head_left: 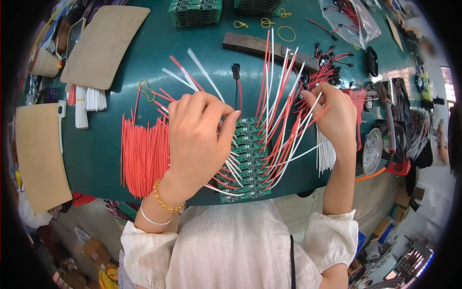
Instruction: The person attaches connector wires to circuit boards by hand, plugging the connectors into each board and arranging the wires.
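Note:
A panel of green circuit boards [248, 166] lies in front of me, with red and white wires fanning out from both sides. My left hand [199, 130] hovers over its left wires, thumb and forefinger pinched at the lower end of a connector lead [236, 72]. This lead has a black plug, with one black and one red wire, and points away from me. To the right, my right hand [334, 115] dips its curled fingers into a heap of similar connector leads [325, 72]. What those fingertips grip is hidden among the wires. White and red wires pass close to that hand.
Left of the boards lies a bundle of red wires [144, 156]. White wires [326, 151] rest under my right wrist. Behind are a dark metal bar [250, 44], rubber bands [286, 33] and stacked boards [195, 12]. A red-handled tool [355, 98] and metal dish [373, 151] stand right.

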Motion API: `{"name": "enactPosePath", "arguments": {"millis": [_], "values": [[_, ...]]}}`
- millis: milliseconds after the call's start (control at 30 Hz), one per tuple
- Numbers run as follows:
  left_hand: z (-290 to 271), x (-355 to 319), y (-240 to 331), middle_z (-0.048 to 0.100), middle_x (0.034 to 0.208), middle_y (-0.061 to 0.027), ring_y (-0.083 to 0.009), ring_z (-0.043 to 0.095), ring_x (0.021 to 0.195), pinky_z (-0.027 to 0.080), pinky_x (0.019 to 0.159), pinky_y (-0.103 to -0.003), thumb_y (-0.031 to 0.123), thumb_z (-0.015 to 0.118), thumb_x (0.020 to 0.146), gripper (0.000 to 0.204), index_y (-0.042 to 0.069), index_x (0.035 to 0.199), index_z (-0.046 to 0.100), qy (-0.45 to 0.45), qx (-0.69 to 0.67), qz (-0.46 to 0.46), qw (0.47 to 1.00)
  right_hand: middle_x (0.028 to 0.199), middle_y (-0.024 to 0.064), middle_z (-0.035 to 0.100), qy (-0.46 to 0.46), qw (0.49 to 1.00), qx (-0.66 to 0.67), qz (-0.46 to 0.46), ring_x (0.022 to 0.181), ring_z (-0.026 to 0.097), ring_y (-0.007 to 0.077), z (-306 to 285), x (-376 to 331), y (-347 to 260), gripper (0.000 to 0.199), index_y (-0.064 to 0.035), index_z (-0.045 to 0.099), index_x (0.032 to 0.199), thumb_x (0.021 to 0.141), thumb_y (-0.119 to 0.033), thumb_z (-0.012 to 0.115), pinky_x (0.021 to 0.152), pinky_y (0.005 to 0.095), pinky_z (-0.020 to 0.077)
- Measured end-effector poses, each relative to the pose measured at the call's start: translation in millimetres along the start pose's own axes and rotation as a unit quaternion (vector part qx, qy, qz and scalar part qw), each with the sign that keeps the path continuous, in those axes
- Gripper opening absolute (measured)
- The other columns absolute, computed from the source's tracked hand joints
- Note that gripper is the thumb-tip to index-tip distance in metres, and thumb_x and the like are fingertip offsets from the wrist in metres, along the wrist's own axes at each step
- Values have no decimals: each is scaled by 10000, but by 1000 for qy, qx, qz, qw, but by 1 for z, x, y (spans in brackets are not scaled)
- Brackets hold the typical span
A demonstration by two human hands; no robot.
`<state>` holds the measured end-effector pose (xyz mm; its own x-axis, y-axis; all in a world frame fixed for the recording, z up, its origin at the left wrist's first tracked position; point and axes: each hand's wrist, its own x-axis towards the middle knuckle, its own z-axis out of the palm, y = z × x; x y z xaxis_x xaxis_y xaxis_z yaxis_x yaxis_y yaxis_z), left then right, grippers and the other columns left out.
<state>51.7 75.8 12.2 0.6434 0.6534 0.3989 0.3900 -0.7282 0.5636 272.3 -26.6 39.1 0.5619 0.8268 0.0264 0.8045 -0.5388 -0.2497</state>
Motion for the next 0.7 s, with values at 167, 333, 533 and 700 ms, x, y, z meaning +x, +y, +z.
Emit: {"name": "enactPosePath", "arguments": {"millis": [167, 333, 533, 700], "values": [[-6, 2, 2, 598, 892, -45, -243, 533, 848, 372, 806, -400, 101, 734, 768, 107, 67, 836, 659, 32, 6, 34, 999, 642, 155, 630, 12, 998, -50, 18, 645, 637, 366, 17, 6, 8, 378, -26, 601, 696, 803, -365, 732, 556, 446, 478], [-12, 2, 9, 655, 957, -71, -265, 585, 931, 389, 900, -408, 63, 715, 781, 122, 51, 897, 678, 30, 22, 34, 999, 682, 164, 646, 6, 1000, -18, 23, 673, 644, 369, 22, 7, 13, 324, -29, 607, 675, 804, -306, 714, 597, 450, 490], [-13, 0, 8, 647, 984, -65, -264, 577, 964, 373, 966, -454, 73, 722, 777, 139, 59, 910, 682, 28, -9, 31, 999, 684, 153, 657, 11, 998, 0, 58, 703, 655, 359, 20, 6, 12, 241, -40, 623, 702, 791, -254, 690, 627, 439, 498], [-21, -2, 9, 640, 980, -47, -257, 567, 967, 370, 961, -472, 86, 735, 769, 140, 71, 896, 680, 43, 2, 33, 999, 742, 167, 683, 2, 995, -9, 103, 758, 672, 364, 23, 11, 10, 224, -42, 690, 743, 723, -266, 699, 679, 420, 522]]}}
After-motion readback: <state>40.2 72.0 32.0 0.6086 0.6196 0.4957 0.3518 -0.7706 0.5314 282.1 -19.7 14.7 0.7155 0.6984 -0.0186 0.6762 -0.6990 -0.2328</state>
